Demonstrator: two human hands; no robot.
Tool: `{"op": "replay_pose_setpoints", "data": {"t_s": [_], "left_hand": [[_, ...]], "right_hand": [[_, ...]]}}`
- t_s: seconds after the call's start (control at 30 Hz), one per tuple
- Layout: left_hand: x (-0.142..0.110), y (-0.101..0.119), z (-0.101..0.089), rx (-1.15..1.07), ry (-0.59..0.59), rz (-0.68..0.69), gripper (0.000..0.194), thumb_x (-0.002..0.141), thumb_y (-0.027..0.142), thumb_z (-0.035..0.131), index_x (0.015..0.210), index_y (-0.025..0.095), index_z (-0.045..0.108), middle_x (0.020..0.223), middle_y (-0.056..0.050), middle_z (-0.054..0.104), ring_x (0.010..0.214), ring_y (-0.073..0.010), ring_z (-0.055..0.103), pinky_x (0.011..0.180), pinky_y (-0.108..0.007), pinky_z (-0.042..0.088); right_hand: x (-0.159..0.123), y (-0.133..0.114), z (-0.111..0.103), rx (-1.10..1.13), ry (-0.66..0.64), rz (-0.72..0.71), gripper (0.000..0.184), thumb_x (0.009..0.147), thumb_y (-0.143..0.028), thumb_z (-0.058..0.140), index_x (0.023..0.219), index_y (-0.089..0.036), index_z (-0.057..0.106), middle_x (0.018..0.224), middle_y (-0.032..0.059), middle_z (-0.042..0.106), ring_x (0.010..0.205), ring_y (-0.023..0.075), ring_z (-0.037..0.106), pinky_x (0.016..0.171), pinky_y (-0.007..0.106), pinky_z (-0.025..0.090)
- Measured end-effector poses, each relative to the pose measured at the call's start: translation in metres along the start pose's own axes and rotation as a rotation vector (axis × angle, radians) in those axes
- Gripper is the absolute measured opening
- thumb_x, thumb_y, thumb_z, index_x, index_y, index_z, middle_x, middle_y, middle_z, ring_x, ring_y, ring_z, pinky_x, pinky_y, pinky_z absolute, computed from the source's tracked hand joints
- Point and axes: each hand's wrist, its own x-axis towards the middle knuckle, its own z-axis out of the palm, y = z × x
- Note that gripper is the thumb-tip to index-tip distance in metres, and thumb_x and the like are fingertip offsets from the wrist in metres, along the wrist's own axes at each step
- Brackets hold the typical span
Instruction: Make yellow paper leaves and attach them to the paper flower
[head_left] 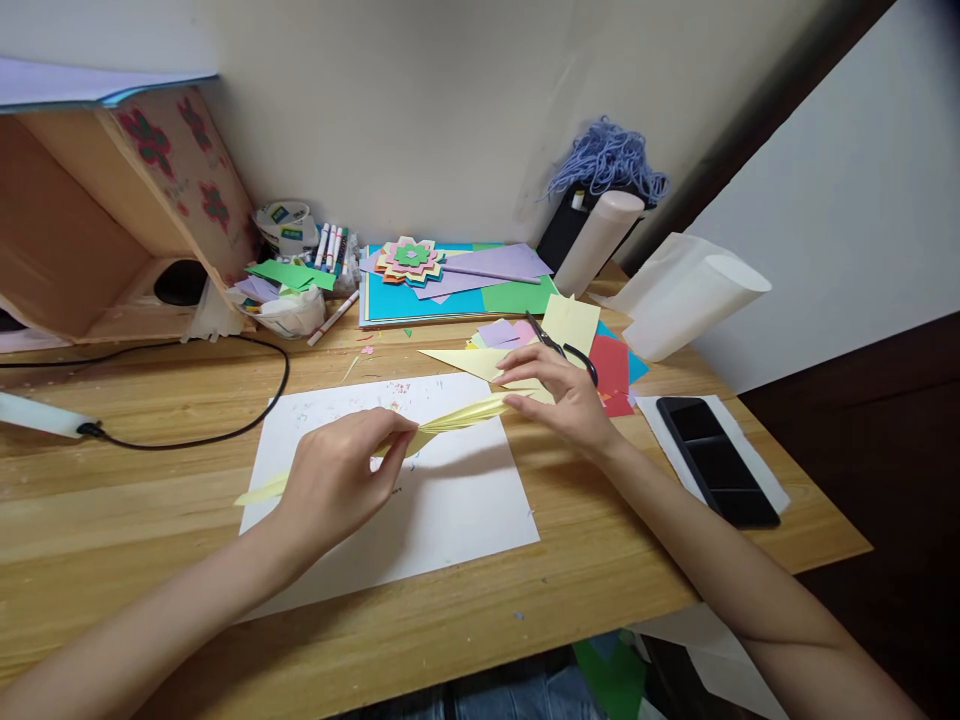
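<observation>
The worktop (420, 640) was brown wood. A big white sheet (465, 520) lay near its front edge. Close to the back left corner stood a box (180, 180) with red flowers. A pile of bright paper (450, 301) lay by the back edge. Near the right edge were a white roll (682, 300) and a tissue (774, 490). A black wire (287, 370) curled in from the left edge

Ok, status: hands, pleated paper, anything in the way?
Left hand pinching pleated yellow paper. Right hand open by its right end. Scissors just beyond that hand.
</observation>
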Motion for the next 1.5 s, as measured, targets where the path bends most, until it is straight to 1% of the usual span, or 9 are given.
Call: {"op": "replay_pose_setpoints", "data": {"t_s": [0.13,0.27,0.57,0.67,0.83,0.93,1.1,1.27,1.5], "left_hand": [[-0.002,0.003,0.001,0.025,-0.051,-0.001,0.014,0.081,0.020,0.049,0.084,0.021,0.062,0.077,-0.001,0.069,0.067,-0.0146,0.062,0.061,-0.025,0.046],[-0.003,0.004,0.003,0.060,-0.069,0.027,0.014,0.079,0.017,0.049,0.083,0.021,0.062,0.075,0.000,0.068,0.065,-0.0142,0.060,0.057,-0.024,0.042],[0.001,0.003,0.001,0.083,-0.164,0.002,0.015,0.080,0.017,0.048,0.081,0.021,0.062,0.075,-0.001,0.068,0.065,-0.0154,0.060,0.055,-0.024,0.039],[0.004,0.001,0.000,0.035,-0.273,-0.066,0.016,0.080,0.019,0.048,0.077,0.021,0.064,0.074,-0.001,0.069,0.064,-0.0165,0.061,0.052,-0.024,0.037],[0.011,-0.016,0.009,-0.245,-0.525,-0.271,0.018,0.078,0.029,0.051,0.076,0.020,0.066,0.075,-0.002,0.069,0.067,-0.0162,0.060,0.055,-0.024,0.040],[0.012,-0.028,0.018,-0.282,-0.544,-0.315,0.017,0.076,0.031,0.053,0.076,0.019,0.066,0.077,-0.002,0.067,0.068,-0.0157,0.058,0.059,-0.025,0.040],[0.011,-0.035,0.028,-0.277,-0.488,-0.304,0.017,0.076,0.032,0.054,0.076,0.019,0.065,0.076,-0.002,0.064,0.068,-0.0154,0.056,0.058,-0.025,0.039],[0.011,-0.037,0.031,-0.264,-0.414,-0.304,0.014,0.074,0.030,0.058,0.075,0.019,0.066,0.074,-0.002,0.063,0.066,-0.0144,0.055,0.058,-0.025,0.040],[0.010,-0.038,0.033,-0.230,-0.315,-0.289,0.008,0.072,0.026,0.062,0.072,0.020,0.067,0.074,-0.001,0.063,0.066,-0.0138,0.056,0.060,-0.025,0.041]], "right_hand": [[-0.006,-0.012,0.009,-0.254,-0.101,-0.150,0.018,0.077,-0.030,0.065,0.095,-0.029,0.068,0.097,0.0031,0.065,0.095,0.0211,0.056,0.087,0.041,0.044],[-0.011,-0.014,0.018,-0.314,-0.202,-0.194,0.017,0.082,-0.029,0.060,0.097,-0.027,0.067,0.087,0.0023,0.068,0.087,0.0195,0.055,0.080,0.037,0.045],[-0.014,-0.012,0.021,-0.401,-0.317,-0.265,0.018,0.086,-0.025,0.052,0.096,-0.020,0.067,0.086,0.0064,0.067,0.082,0.0191,0.056,0.073,0.034,0.045],[-0.016,-0.010,0.025,-0.337,-0.374,-0.178,0.019,0.087,-0.022,0.050,0.092,-0.020,0.068,0.084,0.0059,0.067,0.081,0.0180,0.057,0.072,0.033,0.045],[-0.014,-0.004,0.031,-0.109,-0.481,0.167,0.017,0.086,-0.025,0.052,0.088,-0.021,0.068,0.086,0.0028,0.067,0.080,0.0142,0.059,0.071,0.028,0.046],[-0.011,0.006,0.031,-0.037,-0.503,0.259,0.017,0.084,-0.031,0.055,0.091,-0.022,0.068,0.090,0.0034,0.067,0.080,0.0145,0.059,0.069,0.027,0.046],[-0.010,0.024,0.025,-0.064,-0.514,0.071,0.023,0.078,-0.032,0.063,0.099,-0.024,0.067,0.092,0.0039,0.065,0.084,0.0158,0.058,0.074,0.031,0.047],[-0.015,0.033,0.027,-0.268,-0.424,-0.152,0.021,0.086,-0.027,0.053,0.101,-0.020,0.066,0.089,0.0071,0.062,0.083,0.0164,0.057,0.072,0.032,0.047],[-0.022,0.042,0.031,-0.590,-0.364,-0.353,0.025,0.090,-0.021,0.044,0.107,-0.015,0.062,0.087,0.0097,0.060,0.080,0.0177,0.055,0.068,0.031,0.047]]}}
